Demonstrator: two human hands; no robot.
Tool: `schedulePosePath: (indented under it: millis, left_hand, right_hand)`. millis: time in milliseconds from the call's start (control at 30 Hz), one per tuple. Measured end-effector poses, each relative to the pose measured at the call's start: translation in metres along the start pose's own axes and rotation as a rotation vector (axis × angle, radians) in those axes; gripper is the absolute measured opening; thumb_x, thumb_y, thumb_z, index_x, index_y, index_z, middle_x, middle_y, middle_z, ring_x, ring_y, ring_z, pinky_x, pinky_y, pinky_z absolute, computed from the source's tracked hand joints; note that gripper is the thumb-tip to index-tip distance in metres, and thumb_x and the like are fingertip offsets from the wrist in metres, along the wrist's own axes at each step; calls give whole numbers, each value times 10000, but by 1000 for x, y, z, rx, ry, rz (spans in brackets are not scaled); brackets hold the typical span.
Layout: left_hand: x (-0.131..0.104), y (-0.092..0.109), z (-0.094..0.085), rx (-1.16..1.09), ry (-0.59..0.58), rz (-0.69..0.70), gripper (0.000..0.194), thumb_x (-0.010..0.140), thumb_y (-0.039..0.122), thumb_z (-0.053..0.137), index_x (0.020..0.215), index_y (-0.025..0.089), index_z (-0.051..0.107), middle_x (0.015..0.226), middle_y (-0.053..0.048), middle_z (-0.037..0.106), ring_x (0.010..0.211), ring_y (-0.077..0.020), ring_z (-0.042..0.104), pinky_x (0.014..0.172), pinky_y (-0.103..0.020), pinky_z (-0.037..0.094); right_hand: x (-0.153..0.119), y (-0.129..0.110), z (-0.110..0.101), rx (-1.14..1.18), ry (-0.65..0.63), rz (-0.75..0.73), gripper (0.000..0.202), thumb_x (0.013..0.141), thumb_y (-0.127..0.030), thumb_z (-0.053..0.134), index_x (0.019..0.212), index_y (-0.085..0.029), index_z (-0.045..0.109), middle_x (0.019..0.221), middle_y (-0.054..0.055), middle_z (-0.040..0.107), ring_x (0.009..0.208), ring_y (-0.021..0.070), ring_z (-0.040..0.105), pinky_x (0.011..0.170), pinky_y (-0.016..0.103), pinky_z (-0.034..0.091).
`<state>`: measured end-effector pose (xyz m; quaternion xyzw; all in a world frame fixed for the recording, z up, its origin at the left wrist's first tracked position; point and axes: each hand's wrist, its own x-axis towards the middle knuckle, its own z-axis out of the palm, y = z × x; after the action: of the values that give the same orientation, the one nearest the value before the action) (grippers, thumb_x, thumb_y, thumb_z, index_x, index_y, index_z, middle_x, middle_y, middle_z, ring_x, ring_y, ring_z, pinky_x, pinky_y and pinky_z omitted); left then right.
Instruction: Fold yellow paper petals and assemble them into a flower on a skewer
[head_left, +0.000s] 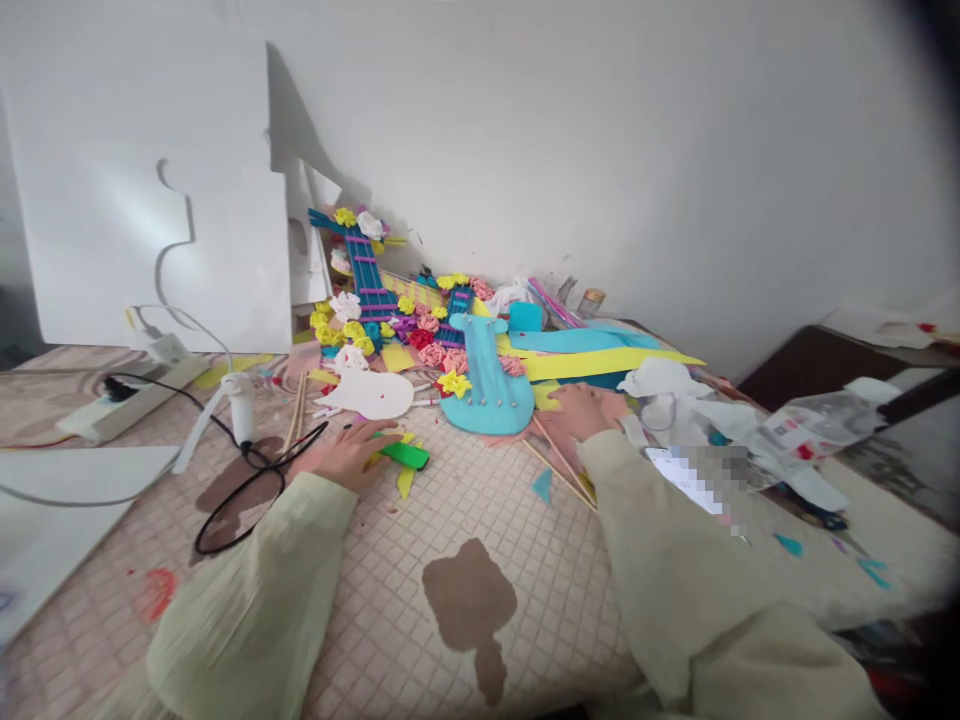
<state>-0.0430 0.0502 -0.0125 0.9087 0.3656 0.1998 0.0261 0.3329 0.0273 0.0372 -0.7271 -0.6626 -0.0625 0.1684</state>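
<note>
My left hand (347, 455) rests on the tabletop, fingers stretched out to the right. Its fingertips reach the near end of a green object (405, 453) with a dark tip, perhaps a utility knife. Yellow paper scraps (405, 484) lie under and beside it. My right hand (583, 410) lies on pink and yellow paper pieces, fingers spread forward and partly hidden. Between the hands and slightly farther off is a light-blue guitar-shaped cutout (489, 385) with strings and small pegs. Close to my left fingers sits a white rounded cutout (373, 393).
Blue guitar shapes (367, 270) with paper flowers lean at the back, by a white board (150, 200). To the left are a power strip (135, 400), a white glue gun (241, 405) and a black cable (225, 545). A phone (690, 485) and plastic bottle (821, 425) lie right.
</note>
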Motion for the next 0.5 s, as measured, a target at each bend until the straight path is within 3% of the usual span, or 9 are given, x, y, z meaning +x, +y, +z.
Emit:
schedulePosePath:
  millis: [100, 267, 500]
  left_hand:
    - [0, 4, -6, 34, 89, 6, 306, 792, 255, 413, 1049, 195, 569, 1173, -102, 507, 1030, -242, 466, 859, -415, 371]
    - [-1, 5, -12, 69, 156, 57, 264, 810, 251, 410, 1001, 195, 583, 1124, -97, 535, 1003, -216, 474, 835, -379, 383]
    - [3, 13, -19, -22, 252, 45, 230, 800, 208, 429, 952, 173, 598, 1055, -100, 579, 964, -215, 503, 829, -391, 382]
  right_hand:
    - [2, 7, 13, -18, -29, 6, 144, 706, -251, 593, 773, -128, 624, 931, 100, 592, 1001, 262, 453, 854, 432, 314]
    - [12, 7, 18, 66, 43, 96, 269, 831, -310, 462, 1040, -147, 510, 1067, 64, 528, 926, 170, 526, 795, 389, 430]
    - [26, 12, -25, 369, 276, 222, 253, 789, -292, 440, 843, -90, 583, 908, 129, 615, 908, 231, 538, 803, 378, 399]
